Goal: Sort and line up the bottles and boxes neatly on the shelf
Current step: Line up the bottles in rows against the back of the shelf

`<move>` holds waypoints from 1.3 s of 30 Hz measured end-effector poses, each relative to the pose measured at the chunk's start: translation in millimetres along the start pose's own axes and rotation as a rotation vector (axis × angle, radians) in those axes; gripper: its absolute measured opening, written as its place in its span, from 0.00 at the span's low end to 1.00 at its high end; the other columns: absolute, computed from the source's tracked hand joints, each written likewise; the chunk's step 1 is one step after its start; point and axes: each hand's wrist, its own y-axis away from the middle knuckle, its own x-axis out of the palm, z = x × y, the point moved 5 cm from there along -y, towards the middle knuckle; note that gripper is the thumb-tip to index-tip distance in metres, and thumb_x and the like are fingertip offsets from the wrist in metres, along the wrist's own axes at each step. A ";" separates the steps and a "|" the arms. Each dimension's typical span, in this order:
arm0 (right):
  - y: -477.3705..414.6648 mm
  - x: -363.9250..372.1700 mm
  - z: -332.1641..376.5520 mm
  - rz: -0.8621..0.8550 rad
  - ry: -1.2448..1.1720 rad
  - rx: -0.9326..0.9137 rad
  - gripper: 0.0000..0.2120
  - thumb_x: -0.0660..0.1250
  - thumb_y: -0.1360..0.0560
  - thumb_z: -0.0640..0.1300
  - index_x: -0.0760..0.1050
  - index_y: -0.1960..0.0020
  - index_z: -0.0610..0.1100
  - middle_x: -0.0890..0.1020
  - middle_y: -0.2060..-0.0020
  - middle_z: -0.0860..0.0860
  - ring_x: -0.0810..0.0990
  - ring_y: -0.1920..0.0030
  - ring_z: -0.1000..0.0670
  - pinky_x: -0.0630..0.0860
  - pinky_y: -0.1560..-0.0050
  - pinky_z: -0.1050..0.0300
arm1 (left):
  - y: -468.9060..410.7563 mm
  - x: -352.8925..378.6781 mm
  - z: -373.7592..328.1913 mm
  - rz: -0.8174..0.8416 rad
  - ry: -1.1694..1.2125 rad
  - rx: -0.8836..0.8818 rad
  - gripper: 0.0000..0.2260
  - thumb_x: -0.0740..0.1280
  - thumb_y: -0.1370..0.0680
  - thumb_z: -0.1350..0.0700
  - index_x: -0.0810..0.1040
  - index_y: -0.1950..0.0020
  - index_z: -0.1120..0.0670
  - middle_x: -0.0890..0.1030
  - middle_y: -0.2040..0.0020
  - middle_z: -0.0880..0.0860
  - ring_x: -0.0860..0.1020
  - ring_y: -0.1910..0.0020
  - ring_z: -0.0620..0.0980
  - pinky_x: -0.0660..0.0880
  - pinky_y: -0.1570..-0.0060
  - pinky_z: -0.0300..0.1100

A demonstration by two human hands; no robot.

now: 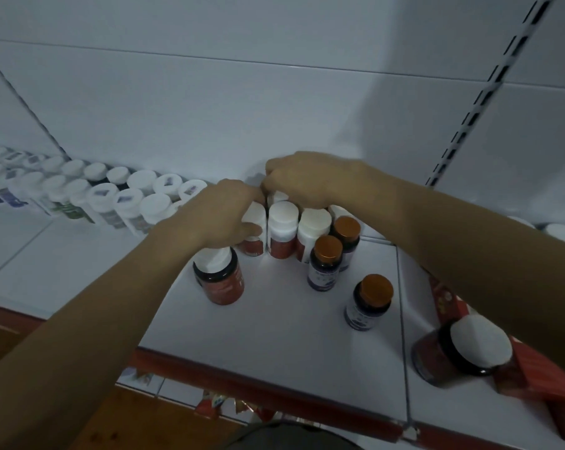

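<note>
Our left hand [224, 214] clasps a white-capped bottle [257, 214] on the shelf [274, 319]; whether our right hand [307, 180] grasps anything, we cannot tell.

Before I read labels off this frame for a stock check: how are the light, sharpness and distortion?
Head view, dim bluish light; head view, the far-left white-capped bottles smear into blur, labels unreadable; head view, the amber-capped bottles mid-shelf are sharper, print too small; head view, the slotted upright leans and bows, wide-angle distortion.
</note>
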 end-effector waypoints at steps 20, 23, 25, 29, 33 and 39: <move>84.7 14.9 -40.7 -0.044 -0.175 0.054 0.24 0.69 0.23 0.37 0.73 0.29 0.47 0.77 0.38 0.45 0.77 0.39 0.42 0.75 0.40 0.42 | -13.0 23.9 -86.5 -0.105 0.233 0.185 0.19 0.74 0.24 0.52 0.77 0.34 0.49 0.78 0.44 0.55 0.78 0.47 0.56 0.77 0.48 0.52; 120.5 2.5 -49.0 -0.227 -0.296 0.155 0.15 0.67 0.21 0.41 0.75 0.34 0.47 0.76 0.43 0.45 0.77 0.46 0.44 0.74 0.43 0.45 | -1.8 20.3 -85.5 -0.177 0.288 0.144 0.19 0.73 0.23 0.52 0.76 0.33 0.48 0.76 0.42 0.53 0.79 0.50 0.53 0.78 0.49 0.51; 149.4 -4.0 -36.1 -0.251 -0.339 0.145 0.08 0.67 0.19 0.47 0.77 0.41 0.48 0.78 0.51 0.51 0.75 0.54 0.52 0.73 0.49 0.53 | 13.5 13.5 -87.2 -0.359 0.295 0.138 0.15 0.72 0.23 0.53 0.78 0.37 0.48 0.75 0.43 0.49 0.78 0.57 0.47 0.78 0.54 0.50; 185.5 7.1 12.6 -0.005 -0.508 0.039 0.10 0.69 0.22 0.56 0.79 0.44 0.54 0.80 0.56 0.58 0.78 0.56 0.58 0.76 0.53 0.57 | 26.1 29.9 -115.1 -0.235 0.358 0.359 0.09 0.72 0.22 0.53 0.79 0.43 0.46 0.76 0.45 0.45 0.78 0.55 0.45 0.78 0.54 0.52; 192.9 37.9 37.7 0.101 -0.478 0.035 0.16 0.72 0.24 0.53 0.76 0.37 0.55 0.74 0.45 0.59 0.74 0.46 0.55 0.75 0.44 0.55 | 22.3 45.1 -124.3 -0.128 0.264 0.442 0.15 0.72 0.24 0.54 0.75 0.39 0.44 0.73 0.42 0.44 0.77 0.48 0.48 0.78 0.55 0.54; 197.5 22.3 27.0 0.087 -0.478 0.020 0.12 0.71 0.27 0.48 0.75 0.47 0.60 0.75 0.52 0.61 0.76 0.50 0.56 0.77 0.48 0.51 | 26.5 33.0 -126.5 -0.123 0.135 0.553 0.11 0.71 0.23 0.50 0.74 0.45 0.50 0.74 0.48 0.46 0.77 0.52 0.52 0.75 0.62 0.52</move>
